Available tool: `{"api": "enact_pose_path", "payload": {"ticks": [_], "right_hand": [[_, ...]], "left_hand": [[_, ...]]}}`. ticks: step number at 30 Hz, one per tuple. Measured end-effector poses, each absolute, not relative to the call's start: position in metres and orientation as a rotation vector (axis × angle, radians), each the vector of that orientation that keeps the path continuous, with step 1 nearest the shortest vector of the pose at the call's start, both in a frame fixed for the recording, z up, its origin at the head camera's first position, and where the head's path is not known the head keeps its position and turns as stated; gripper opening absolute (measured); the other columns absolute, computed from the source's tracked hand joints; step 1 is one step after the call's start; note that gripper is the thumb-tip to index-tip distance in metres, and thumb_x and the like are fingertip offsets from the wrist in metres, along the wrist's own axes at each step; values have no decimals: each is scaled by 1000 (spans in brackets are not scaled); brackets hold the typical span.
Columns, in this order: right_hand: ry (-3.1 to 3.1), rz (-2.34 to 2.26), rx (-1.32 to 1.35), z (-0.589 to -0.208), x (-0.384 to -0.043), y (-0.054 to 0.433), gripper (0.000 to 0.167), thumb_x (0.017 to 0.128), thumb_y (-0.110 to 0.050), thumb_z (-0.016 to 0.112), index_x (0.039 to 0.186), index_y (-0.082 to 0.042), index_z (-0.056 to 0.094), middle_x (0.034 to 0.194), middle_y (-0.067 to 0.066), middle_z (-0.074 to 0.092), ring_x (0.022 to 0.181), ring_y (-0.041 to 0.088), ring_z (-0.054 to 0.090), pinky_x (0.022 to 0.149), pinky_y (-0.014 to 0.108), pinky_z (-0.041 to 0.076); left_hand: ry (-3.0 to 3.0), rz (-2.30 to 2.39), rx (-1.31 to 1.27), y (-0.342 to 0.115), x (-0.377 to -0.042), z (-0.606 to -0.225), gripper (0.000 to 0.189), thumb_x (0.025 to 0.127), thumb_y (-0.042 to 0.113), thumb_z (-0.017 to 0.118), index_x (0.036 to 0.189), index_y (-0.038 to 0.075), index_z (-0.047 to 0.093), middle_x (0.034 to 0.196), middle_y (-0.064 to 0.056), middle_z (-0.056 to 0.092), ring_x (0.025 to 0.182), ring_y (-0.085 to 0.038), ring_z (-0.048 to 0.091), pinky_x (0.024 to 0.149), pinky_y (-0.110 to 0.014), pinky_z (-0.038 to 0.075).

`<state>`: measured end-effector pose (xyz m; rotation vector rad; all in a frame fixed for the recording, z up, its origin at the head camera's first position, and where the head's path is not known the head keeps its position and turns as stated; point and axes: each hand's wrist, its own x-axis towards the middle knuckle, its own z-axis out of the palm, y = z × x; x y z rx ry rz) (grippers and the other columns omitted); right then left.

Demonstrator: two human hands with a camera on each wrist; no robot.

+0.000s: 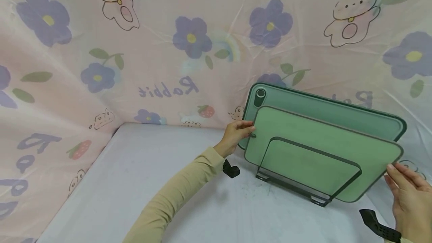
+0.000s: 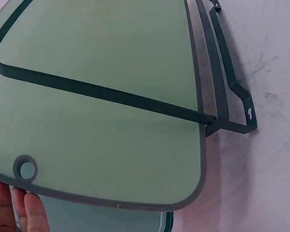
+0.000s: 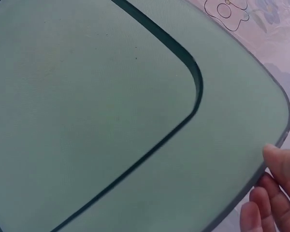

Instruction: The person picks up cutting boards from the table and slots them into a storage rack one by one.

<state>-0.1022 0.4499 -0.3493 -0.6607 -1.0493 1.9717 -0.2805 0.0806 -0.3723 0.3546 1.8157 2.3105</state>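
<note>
A light green cutting board [image 1: 314, 130] with a grey rim stands on its long edge, tilted, in a dark metal rack [image 1: 345, 185]. My left hand [image 1: 236, 134] holds the board's left end beside its small round hole; in the left wrist view, the fingers [image 2: 36, 212] show at its edge. At the right end, my right hand [image 1: 410, 194] pinches the rim, thumb [image 3: 282, 162] on the front face and fingers curled behind. Behind it stands a larger teal board [image 1: 320, 106] with a dark green rim and a ringed hole, its lower part hidden.
The rack's feet stand on a white-covered table [image 1: 135, 168]. A patterned curtain [image 1: 216, 70] with rabbits and purple flowers hangs behind and on the left. Black straps, one at the left wrist [image 1: 231, 169] and one at the right [image 1: 379, 226], stick out near the hands.
</note>
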Motion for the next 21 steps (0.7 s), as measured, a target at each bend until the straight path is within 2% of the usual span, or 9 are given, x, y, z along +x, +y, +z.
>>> {"api": "enact_pose_path", "payload": {"ticks": [9, 15, 21], "right_hand": [[-1080, 1959, -683, -349, -100, 453, 17, 80, 8, 74, 92, -4, 75, 85, -2, 65, 69, 6, 62, 54, 15, 50], [-944, 1990, -588, -344, -99, 448, 13, 81, 12, 71, 90, 3, 73, 79, 4, 67, 66, 11, 61, 55, 17, 50], [-880, 1970, -516, -332, -99, 434, 17, 81, 9, 73, 97, 5, 68, 91, 6, 65, 76, 14, 58, 60, 16, 50]], "left_hand": [[1794, 2295, 368, 79, -282, -373, 29, 89, 8, 72, 116, -1, 67, 106, -6, 65, 91, -15, 63, 85, -31, 52], [1757, 2288, 396, 70, -284, -370, 29, 90, 6, 69, 118, -4, 65, 106, -8, 64, 96, -17, 63, 91, -36, 49], [1854, 2258, 484, 50, -286, -367, 29, 92, 6, 68, 118, -6, 63, 107, -11, 63, 98, -23, 62, 93, -41, 48]]}}
